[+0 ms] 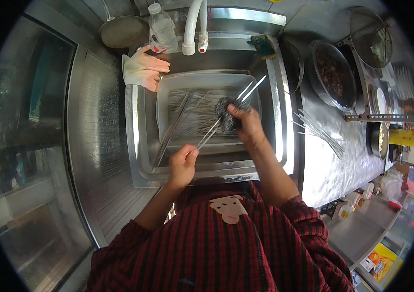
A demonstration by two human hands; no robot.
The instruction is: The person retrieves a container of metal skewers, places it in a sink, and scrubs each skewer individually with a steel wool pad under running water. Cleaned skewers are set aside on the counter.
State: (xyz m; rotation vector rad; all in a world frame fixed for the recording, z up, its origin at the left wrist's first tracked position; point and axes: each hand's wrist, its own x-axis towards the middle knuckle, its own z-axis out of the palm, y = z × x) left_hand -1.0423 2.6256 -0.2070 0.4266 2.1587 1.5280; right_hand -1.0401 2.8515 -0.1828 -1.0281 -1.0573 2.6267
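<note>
My left hand (pixel 184 164) grips the lower ends of a few thin metal skewers (pixel 208 135), which slant up to the right. Around their middle, my right hand (pixel 247 122) presses a steel wool scourer (pixel 225 109); the far ends of the skewers stick out beyond it. Below my hands a translucent plastic tub (pixel 207 79) stands in a stainless steel sink (pixel 145 171), with many skewers lying in it. Several longer metal skewers (pixel 176 124) lean across the tub's left side.
A white faucet (pixel 190 33) stands at the sink's back, beside a plastic bottle (pixel 163 33) and rubber gloves (pixel 143 69). A green scouring sponge (pixel 263 46) lies at the back right corner. On the right counter are a skewer bundle (pixel 321 135) and a bowl of dark food (pixel 334 75).
</note>
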